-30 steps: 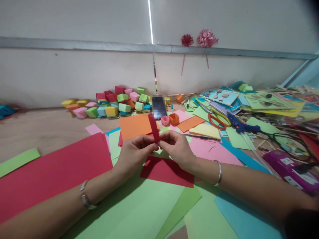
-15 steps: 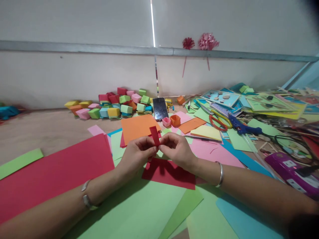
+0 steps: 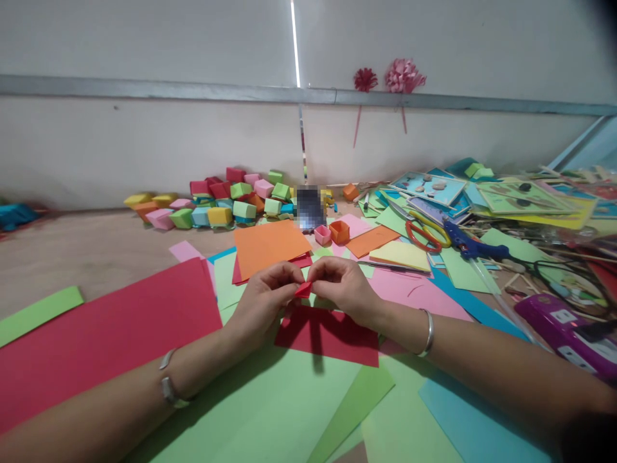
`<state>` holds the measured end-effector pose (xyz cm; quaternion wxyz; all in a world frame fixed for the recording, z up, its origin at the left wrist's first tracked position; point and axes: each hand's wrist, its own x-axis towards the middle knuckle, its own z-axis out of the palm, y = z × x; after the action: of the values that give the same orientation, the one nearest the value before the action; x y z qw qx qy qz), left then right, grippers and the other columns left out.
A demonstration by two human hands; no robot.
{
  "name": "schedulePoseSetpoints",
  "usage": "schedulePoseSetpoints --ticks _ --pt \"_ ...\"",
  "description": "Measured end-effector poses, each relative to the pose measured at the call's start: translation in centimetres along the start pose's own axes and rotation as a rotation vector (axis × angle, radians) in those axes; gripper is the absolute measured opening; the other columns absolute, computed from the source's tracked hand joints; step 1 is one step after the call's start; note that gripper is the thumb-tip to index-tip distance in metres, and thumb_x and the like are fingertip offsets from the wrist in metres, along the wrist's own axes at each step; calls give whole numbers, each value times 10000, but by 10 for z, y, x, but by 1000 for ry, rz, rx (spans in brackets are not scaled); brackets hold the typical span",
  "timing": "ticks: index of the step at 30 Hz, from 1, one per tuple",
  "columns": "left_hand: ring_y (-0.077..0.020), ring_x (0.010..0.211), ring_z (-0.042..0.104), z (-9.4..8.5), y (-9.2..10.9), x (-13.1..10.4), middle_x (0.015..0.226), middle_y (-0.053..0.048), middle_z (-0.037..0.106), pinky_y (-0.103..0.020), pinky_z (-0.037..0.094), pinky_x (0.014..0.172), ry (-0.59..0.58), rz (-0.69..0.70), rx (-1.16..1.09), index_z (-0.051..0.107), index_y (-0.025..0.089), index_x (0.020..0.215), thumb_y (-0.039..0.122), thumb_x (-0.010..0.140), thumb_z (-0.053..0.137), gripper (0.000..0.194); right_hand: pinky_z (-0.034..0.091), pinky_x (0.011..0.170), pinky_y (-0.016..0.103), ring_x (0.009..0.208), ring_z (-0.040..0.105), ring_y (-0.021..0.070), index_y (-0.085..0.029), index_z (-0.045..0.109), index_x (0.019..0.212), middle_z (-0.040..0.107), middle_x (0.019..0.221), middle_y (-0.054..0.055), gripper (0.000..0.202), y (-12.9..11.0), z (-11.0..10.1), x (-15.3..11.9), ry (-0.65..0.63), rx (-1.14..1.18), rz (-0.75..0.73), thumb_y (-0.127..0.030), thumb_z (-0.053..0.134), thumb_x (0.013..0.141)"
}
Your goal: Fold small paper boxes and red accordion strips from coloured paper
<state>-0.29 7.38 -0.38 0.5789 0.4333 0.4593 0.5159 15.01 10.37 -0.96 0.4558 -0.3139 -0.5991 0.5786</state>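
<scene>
A small folded piece of red paper (image 3: 303, 290) is pinched between my two hands at the middle of the view. My left hand (image 3: 264, 294) grips its left side with thumb and fingertips. On its other side, my right hand (image 3: 344, 288) is closed on the same piece. Below them lies a flat red paper sheet (image 3: 332, 337), with the shadow of my hands across it. It rests on large light green paper (image 3: 250, 405). Just beyond my hands are an orange sheet (image 3: 270, 247), a small pink paper box (image 3: 322, 235) and an orange paper box (image 3: 339, 232).
Several coloured paper boxes (image 3: 219, 217) are piled at the back. A large red sheet (image 3: 120, 334) lies to the left. On the right are scissors (image 3: 424, 235), a blue glue gun (image 3: 470, 243) and a purple device (image 3: 562, 331). A pale wall (image 3: 144, 148) stands behind.
The red strip that stood upright above my fingertips is now folded down into a small piece between them. Both hands stay in nearly the same place.
</scene>
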Motion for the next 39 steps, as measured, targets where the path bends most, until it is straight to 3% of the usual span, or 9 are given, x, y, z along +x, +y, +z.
schedulePoseSetpoints --ticks 12,17,21,26,30,35,39 --pt "-60 349 433 0 7 -2 485 69 535 -177 384 349 14 -56 29 647 170 710 301 587 765 215 422 561 249 565 514 111 -182 665 680 615 622 -15 128 4 -4 1 48 -236 -151 -154 540 675" --pt "-76 441 493 -2 4 0 570 46 592 -186 436 409 13 55 190 647 159 741 265 610 769 209 453 617 268 618 567 132 -184 682 697 665 684 8 144 7 -7 1 35 -325 -206 -148 542 703" --pt "-112 511 546 -2 3 0 627 43 610 -208 474 434 28 158 310 618 182 834 269 649 751 244 456 589 252 607 559 121 -189 653 772 643 702 -5 78 5 -6 0 51 -295 -134 -207 594 724" --pt "-125 561 581 1 5 -3 647 27 632 -198 463 457 87 236 368 618 187 804 274 634 759 238 424 538 233 566 536 112 -182 619 683 606 625 -13 99 2 -3 -1 57 -352 -73 -239 598 762" --pt "-134 569 611 2 5 -2 647 -5 682 -219 486 514 78 185 375 668 168 769 315 647 766 215 436 563 236 584 543 111 -182 608 677 622 650 -11 96 3 -2 -2 96 -377 -92 -235 599 756" --pt "-98 466 539 4 7 -4 549 12 653 -202 439 456 86 162 327 693 163 664 329 627 778 190 411 550 239 562 521 110 -193 560 621 598 609 -21 154 2 -2 -5 121 -412 -116 -245 609 757" --pt "-83 447 510 2 8 -4 535 18 636 -193 420 435 117 114 252 697 160 636 321 601 806 198 440 599 261 609 560 134 -196 615 680 618 640 -3 157 0 -5 -6 67 -476 -202 -234 575 827"
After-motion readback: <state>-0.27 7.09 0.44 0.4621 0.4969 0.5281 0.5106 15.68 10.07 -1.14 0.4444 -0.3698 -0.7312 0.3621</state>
